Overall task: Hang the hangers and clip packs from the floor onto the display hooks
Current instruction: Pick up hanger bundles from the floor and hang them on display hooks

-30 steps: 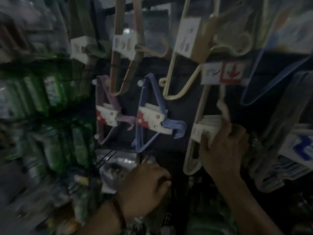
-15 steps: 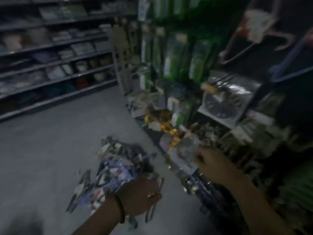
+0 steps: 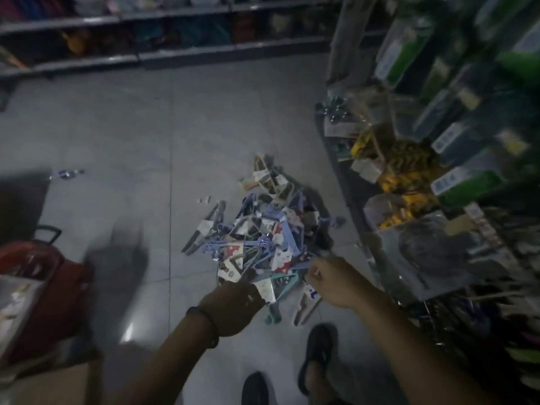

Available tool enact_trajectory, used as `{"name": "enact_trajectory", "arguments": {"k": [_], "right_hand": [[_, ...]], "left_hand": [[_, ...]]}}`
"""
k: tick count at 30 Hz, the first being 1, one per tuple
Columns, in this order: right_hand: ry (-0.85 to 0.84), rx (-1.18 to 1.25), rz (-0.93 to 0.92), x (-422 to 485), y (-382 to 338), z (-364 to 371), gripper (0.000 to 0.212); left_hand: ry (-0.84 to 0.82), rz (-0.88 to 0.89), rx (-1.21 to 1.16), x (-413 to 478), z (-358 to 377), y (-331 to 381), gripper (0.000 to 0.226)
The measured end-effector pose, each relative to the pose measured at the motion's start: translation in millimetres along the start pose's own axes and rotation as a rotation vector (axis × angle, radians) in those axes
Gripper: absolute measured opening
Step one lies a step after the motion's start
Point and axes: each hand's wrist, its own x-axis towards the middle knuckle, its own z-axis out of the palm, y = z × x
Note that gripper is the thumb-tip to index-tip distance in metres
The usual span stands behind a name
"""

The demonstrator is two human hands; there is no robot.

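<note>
A heap of hanger bundles and clip packs (image 3: pixel 263 232), blue, beige and teal with white card labels, lies on the grey floor (image 3: pixel 146 141) beside the display rack. My left hand (image 3: pixel 233 305) hangs over the heap's near edge, back of the hand up, its fingers hidden from me. My right hand (image 3: pixel 333 280) is lowered at the heap's right edge with curled fingers next to a blue hanger; the frame is too dim to show a grip. The display hooks with hung hangers are out of view.
The display rack (image 3: pixel 438 200) with green, yellow and grey packs rises on the right. A red trolley bag (image 3: pixel 38 287) stands at the left. My feet in dark sandals (image 3: pixel 315 355) stand just before the heap. Shelving (image 3: pixel 175 51) runs along the far side of the aisle.
My view swung from the hung hangers down to the floor. My right hand let go of the beige hanger on the hook, and both hands dropped to the heap.
</note>
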Motion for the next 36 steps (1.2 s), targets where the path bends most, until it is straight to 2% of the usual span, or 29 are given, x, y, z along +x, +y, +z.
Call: {"name": "enact_trajectory", "arguments": {"k": [6,12,15,17,19,21,25,27,29,32,36], "right_hand": [[-0.032,0.076,0.043,131,38,21,0.021],[-0.105,0.027,0.099,281,119,78,0.02],[-0.133,0.009,0.096,359,150,104,0.009],[-0.129,0.019,0.105,408,166,126,0.015],[-0.117,0.048,0.113,453,178,150,0.022],[-0.097,0.08,0.142,491,184,176,0.017],[0.015,0.114,0.227,541,192,227,0.071],[0.058,0.202,0.309,555,195,249,0.082],[0.059,0.168,0.338,563,200,262,0.074],[0.114,0.06,0.3,565,203,261,0.049],[0.177,-0.041,0.271,552,201,246,0.035]], "left_hand": [[0.048,-0.189,-0.143,102,28,-37,0.032],[0.06,-0.194,-0.197,268,81,-74,0.033],[0.052,-0.193,-0.181,353,117,-103,0.038],[0.028,-0.219,-0.18,403,144,-128,0.039],[0.021,-0.285,-0.136,443,172,-155,0.049],[0.033,-0.34,-0.079,472,199,-184,0.067],[0.132,-0.374,-0.064,505,236,-234,0.086],[0.14,-0.38,-0.106,511,249,-249,0.091],[0.122,-0.359,-0.178,510,261,-255,0.1],[0.14,-0.345,-0.283,508,270,-256,0.108],[0.181,-0.372,-0.406,514,266,-254,0.101]]}}
